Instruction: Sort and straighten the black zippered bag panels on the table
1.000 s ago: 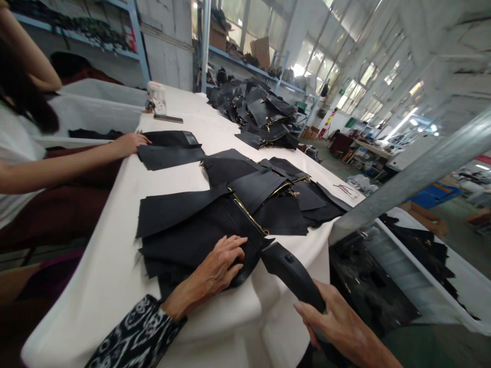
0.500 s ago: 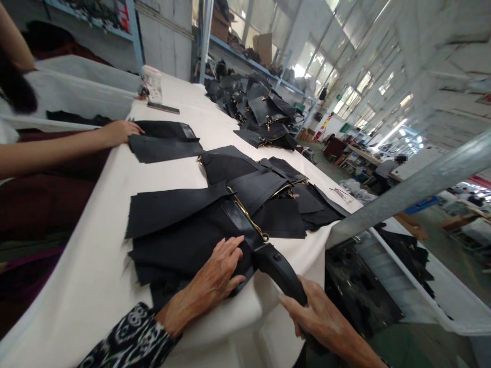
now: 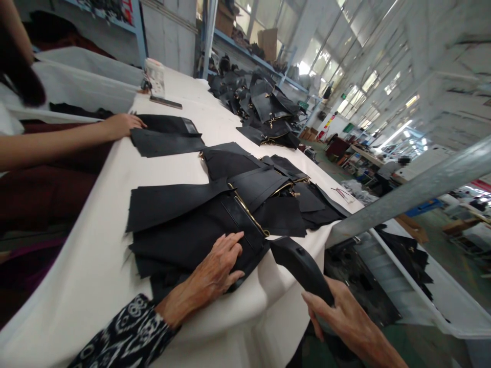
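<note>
My left hand (image 3: 218, 263) lies with its fingers stretched over the near black leather piece (image 3: 199, 225), which rests on a stack of similar pieces. A gold zipper (image 3: 249, 210) runs along this piece's far-right edge, beside a stitched slot. In my right hand (image 3: 341, 312) is a black curved handheld device (image 3: 301, 260) with a small button, its exact kind unclear. The device's head is just right of the leather piece, near the zipper's end. More black leather pieces (image 3: 280, 217) with gold zippers overlap behind.
A co-worker's hand (image 3: 125, 126) rests on black pieces (image 3: 164, 140) at left. A large black pile (image 3: 264, 102) lies farther back on the white-covered table (image 3: 99, 225). A metal pole (image 3: 406, 194) slants across the right, above a white bin (image 3: 456, 306).
My right hand has moved the device rightward, off the leather piece and away from the zipper. My left hand has stayed nearly in place on the leather.
</note>
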Demonstrator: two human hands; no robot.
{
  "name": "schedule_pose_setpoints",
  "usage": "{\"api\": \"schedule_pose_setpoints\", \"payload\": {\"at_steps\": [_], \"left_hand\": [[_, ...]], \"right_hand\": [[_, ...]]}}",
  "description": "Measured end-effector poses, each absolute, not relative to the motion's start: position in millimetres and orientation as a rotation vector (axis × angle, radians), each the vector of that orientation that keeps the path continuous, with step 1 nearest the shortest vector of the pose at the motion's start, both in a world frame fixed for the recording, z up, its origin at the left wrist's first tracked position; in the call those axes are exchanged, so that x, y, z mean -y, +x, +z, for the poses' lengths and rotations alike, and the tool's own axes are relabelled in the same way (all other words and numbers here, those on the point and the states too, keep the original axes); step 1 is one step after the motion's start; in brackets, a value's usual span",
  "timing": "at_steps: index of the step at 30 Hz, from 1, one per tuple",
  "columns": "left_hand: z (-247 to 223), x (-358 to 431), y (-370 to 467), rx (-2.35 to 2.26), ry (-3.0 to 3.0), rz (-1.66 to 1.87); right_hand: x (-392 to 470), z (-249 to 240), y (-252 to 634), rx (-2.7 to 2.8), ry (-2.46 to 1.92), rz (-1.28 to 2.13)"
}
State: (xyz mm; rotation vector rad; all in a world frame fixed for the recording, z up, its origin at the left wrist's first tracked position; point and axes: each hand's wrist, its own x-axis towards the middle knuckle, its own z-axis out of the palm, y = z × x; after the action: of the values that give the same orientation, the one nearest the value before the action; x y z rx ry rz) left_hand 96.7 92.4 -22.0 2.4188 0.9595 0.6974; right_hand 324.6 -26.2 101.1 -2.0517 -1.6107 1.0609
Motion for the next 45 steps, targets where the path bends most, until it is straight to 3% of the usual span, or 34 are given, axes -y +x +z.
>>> {"api": "schedule_pose_setpoints", "payload": {"at_steps": [10, 19, 24, 29, 37, 41, 45], "left_hand": [[-17, -91, 94, -0.967, 2.438, 0.682], [-9, -93, 88, -0.931, 2.444, 0.804], [36, -139, 68, -1.375, 2.414, 0.987], [33, -180, 48, -1.734, 2.356, 0.72], [39, -193, 21, -1.454, 2.258, 0.749], [49, -191, -1, -0.987, 1.813, 0.797], [38, -195, -10, -0.851, 1.534, 0.819]], "right_hand": [[9, 72, 307, 1.597, -1.987, 1.2], [11, 103, 325, 1.616, -1.958, 1.02], [11, 115, 313, 1.626, -1.943, 1.091], [-1, 121, 300, 1.66, -1.868, 1.122], [-39, 125, 282, 1.807, -1.745, 1.149], [-53, 120, 270, 1.851, -1.679, 1.173], [-64, 114, 256, 1.875, -1.651, 1.178]]}}
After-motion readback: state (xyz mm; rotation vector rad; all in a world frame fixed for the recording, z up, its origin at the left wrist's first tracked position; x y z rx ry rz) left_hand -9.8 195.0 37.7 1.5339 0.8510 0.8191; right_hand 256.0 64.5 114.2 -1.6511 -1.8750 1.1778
